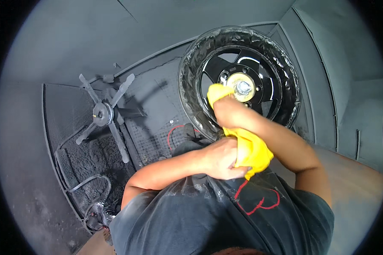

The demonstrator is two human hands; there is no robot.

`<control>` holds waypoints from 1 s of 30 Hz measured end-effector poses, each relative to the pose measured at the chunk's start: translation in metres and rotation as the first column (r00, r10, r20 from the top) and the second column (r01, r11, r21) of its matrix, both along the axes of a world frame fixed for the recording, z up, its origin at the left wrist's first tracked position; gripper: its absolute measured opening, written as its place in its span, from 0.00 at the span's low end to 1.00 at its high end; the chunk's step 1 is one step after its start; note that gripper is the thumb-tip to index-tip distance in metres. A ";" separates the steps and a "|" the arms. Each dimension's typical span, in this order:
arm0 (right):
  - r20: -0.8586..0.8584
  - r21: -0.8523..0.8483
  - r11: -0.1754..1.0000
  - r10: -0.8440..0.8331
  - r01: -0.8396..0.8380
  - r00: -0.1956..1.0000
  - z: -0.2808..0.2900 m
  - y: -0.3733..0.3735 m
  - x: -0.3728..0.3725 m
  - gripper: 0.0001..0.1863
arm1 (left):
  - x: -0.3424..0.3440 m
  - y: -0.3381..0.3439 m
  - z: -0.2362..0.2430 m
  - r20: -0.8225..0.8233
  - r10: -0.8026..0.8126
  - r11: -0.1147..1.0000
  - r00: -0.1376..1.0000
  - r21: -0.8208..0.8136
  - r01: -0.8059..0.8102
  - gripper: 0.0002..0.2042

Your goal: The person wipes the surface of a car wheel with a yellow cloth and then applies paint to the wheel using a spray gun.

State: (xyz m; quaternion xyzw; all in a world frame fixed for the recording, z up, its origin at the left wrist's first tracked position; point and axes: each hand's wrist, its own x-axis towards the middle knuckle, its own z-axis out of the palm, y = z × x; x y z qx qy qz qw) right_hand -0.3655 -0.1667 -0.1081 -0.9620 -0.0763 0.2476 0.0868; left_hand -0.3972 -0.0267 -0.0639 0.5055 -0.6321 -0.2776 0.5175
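Observation:
A glossy black spoked wheel [268, 63] faces me at the upper right, its outer ring looking wrapped in crinkled dark film, with a cream ring [235, 79] around a silver hub [243, 87]. My right hand [225, 108] is closed on a yellow cloth [254, 151] at the wheel's lower left; whether the cloth touches the wheel, I cannot tell. My left hand [221, 158] grips the hanging lower part of the same cloth, close to my body.
A grey paint-coated stand [101, 114] with four arms is at the left. Below it are a dark textured pad [89, 155] and a pale hose [89, 180]. A red cord [169, 140] lies near the wheel. Grey walls [149, 23] surround the work area.

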 end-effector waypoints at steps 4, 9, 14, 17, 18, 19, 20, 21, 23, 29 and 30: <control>0.064 0.159 0.976 -0.163 0.151 0.985 -0.006 -0.006 0.044 0.11 | 0.064 0.026 -0.001 0.225 0.199 0.972 0.954 -0.170 -0.162 0.13; 0.179 0.242 0.968 0.019 -0.062 0.984 -0.035 -0.003 0.015 0.16 | 0.123 0.053 -0.037 0.441 0.276 0.960 0.854 -0.166 -0.225 0.18; 0.179 0.210 0.920 -0.369 0.331 0.912 -0.023 -0.001 0.042 0.14 | 0.102 0.042 -0.052 0.328 0.385 0.910 0.863 -0.292 -0.295 0.20; 0.154 0.205 0.966 -0.193 0.160 0.969 -0.021 0.004 0.008 0.12 | 0.078 0.051 -0.061 0.224 0.327 0.923 0.918 -0.283 -0.260 0.23; 0.394 0.161 0.987 -0.078 0.014 0.916 -0.041 0.004 -0.005 0.11 | 0.064 0.053 -0.062 0.129 0.275 0.935 0.953 -0.266 -0.234 0.22; 0.467 0.165 0.985 -0.128 0.056 0.875 -0.043 0.010 -0.015 0.09 | 0.051 0.054 -0.061 0.032 0.219 0.946 0.975 -0.251 -0.204 0.21; 0.416 0.187 0.982 -0.097 0.020 0.904 -0.041 0.003 -0.009 0.09 | 0.039 0.053 -0.064 -0.086 0.166 0.948 0.982 -0.260 -0.183 0.19; 0.364 0.211 0.977 -0.064 -0.015 0.929 -0.036 -0.008 0.004 0.08 | 0.040 0.054 -0.064 -0.088 0.167 0.948 0.982 -0.258 -0.184 0.19; 0.238 0.210 0.946 -0.293 0.245 0.926 -0.016 -0.007 0.029 0.09 | 0.045 0.049 -0.056 0.074 0.119 0.942 0.990 -0.322 -0.090 0.19; 0.587 0.216 0.976 -0.102 -0.033 0.803 -0.027 0.027 -0.011 0.09 | 0.073 0.059 -0.042 0.207 0.237 0.925 0.949 -0.348 -0.155 0.17; 0.347 0.151 0.988 -0.036 -0.018 0.937 -0.021 0.017 0.002 0.10 | 0.076 0.060 -0.044 0.297 0.234 0.932 0.926 -0.340 -0.127 0.17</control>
